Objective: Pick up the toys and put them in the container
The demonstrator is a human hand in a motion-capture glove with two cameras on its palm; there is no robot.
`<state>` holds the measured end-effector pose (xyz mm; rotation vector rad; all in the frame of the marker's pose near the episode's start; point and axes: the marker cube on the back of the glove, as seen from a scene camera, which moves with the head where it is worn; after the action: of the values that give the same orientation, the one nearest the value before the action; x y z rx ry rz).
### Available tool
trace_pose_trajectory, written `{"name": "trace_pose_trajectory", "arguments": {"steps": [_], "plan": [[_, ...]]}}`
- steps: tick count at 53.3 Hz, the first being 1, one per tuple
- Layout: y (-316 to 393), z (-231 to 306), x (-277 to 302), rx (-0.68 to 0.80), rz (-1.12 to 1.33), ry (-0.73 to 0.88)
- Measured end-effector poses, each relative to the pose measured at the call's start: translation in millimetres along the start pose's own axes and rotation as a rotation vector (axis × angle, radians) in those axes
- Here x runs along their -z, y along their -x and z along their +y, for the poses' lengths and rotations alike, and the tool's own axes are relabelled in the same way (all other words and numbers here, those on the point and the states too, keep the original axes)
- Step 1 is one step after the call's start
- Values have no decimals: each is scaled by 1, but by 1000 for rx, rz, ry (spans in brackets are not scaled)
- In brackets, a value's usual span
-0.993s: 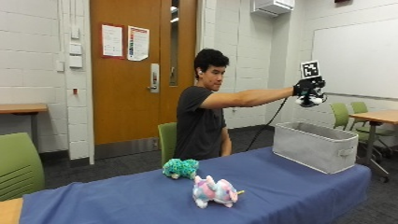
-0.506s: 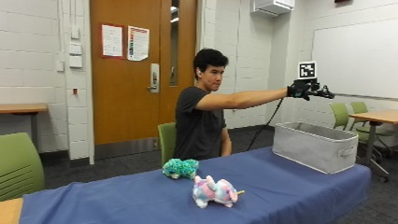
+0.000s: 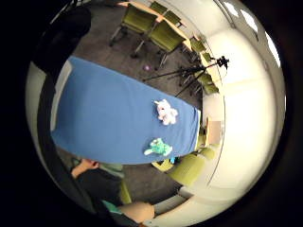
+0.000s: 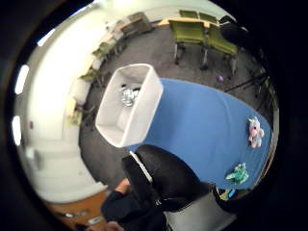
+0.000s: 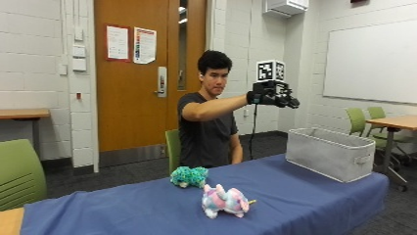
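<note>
In the outside view my gloved right hand (image 5: 273,95) hangs high in the air at the end of an outstretched arm, fingers relaxed and holding nothing. It is up and to the left of the grey fabric container (image 5: 329,159), which stands at the right end of the blue table (image 5: 130,210). A teal plush toy (image 5: 189,176) and a pink-and-white plush toy (image 5: 224,200) lie near the table's middle. The thumb side palm view looks down into the container (image 4: 144,103), where a small shiny toy (image 4: 128,95) lies, with the glove (image 4: 163,180) at the edge. Both plush toys (image 3: 165,112) (image 3: 158,147) appear far below.
A green chair (image 5: 19,171) stands at the left, another (image 5: 173,147) behind the seated person. A wooden table (image 5: 394,122) with green chairs is at the right, past the container. A tripod (image 3: 189,71) stands on the floor beyond the table.
My hand has drawn back from above the container toward the table's middle, staying at the same height. The plush toys and container have not moved.
</note>
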<state>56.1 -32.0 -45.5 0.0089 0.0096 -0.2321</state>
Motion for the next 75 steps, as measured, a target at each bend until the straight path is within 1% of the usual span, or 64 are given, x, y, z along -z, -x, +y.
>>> {"name": "trace_pose_trajectory", "arguments": {"steps": [2, 4, 9, 20, 25, 36, 44, 50, 56, 66, 71, 75], "plan": [[-18, 5, -3, -124, 36, 0], [-34, 13, -6, -191, 53, -1], [-67, 35, -10, -237, 56, 3], [-141, 122, -24, -367, 75, 5], [-170, 153, -36, -412, 77, 2], [-212, 191, -90, -482, -5, 22], [-230, 214, -148, -498, -76, 90], [-237, 223, -186, -515, -94, 118], [-243, 234, -226, -518, -107, 181], [-252, 250, -260, -540, -84, 242], [-254, 255, -268, -569, -75, 246], [-253, 258, -272, -564, -53, 256]]}}
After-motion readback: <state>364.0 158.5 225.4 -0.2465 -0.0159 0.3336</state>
